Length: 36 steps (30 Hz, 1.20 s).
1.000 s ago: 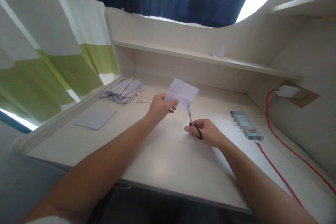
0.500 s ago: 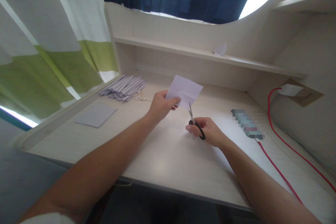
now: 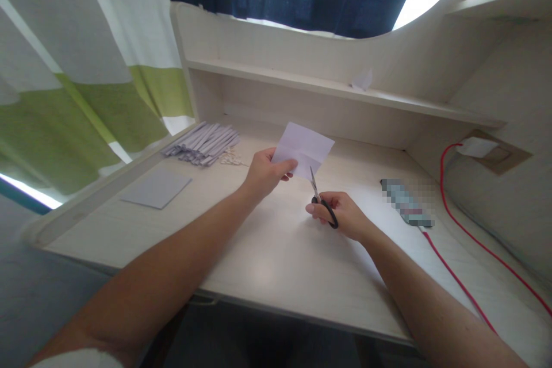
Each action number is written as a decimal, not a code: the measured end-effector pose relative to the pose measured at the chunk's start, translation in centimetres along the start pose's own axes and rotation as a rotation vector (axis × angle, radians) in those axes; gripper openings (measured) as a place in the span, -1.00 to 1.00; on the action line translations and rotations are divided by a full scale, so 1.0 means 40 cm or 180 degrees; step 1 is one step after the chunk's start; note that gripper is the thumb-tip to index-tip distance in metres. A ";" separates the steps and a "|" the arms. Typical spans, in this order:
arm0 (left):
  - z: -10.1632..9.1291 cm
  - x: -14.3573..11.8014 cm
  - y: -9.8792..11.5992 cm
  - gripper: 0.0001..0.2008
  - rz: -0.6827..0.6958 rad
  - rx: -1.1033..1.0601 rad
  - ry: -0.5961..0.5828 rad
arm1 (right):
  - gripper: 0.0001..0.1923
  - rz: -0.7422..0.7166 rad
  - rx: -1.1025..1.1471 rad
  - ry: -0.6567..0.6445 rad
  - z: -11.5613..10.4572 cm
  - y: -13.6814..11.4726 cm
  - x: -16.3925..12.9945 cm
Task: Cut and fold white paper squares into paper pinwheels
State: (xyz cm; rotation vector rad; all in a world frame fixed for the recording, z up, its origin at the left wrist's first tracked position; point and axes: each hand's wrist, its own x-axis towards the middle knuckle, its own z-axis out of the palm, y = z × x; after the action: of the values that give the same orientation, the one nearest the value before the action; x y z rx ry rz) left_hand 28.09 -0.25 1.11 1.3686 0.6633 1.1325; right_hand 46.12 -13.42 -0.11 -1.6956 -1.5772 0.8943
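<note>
My left hand (image 3: 269,171) pinches the left side of a creased white sheet of paper (image 3: 304,144), held up above the desk. Black-handled scissors (image 3: 321,204) are in my right hand (image 3: 342,215), with fingers and thumb around the handles. Their blades point up and meet the paper's lower edge; whether they have cut into it is hard to tell. To the left lies a bundle of thin rolled or folded paper strips (image 3: 202,144), with pale string (image 3: 233,157) beside it. A flat stack of white paper (image 3: 157,187) rests nearer the desk's left edge.
A pixelated phone-like object (image 3: 407,204) with a red cable (image 3: 459,284) lies at the right of the desk (image 3: 267,264). The cable runs up to a white plug (image 3: 476,148) on the right wall. A small paper piece (image 3: 362,79) sits on the back shelf (image 3: 276,76). Curtains hang left and behind.
Almost nothing differs. My right hand and the scissors have shifted very slightly upward, while the paper stays nearly still in my left hand.
</note>
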 end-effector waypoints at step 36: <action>-0.017 0.018 -0.010 -0.73 0.0113 0.0279 0.0497 | -0.60 0.0560 -0.1584 0.0236 -0.077 0.023 0.005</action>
State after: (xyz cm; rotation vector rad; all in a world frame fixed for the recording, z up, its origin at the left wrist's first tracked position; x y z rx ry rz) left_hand 27.86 0.75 0.78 1.3797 0.8118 1.2606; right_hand 49.20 -13.33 0.85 -2.2110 -1.7155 0.5342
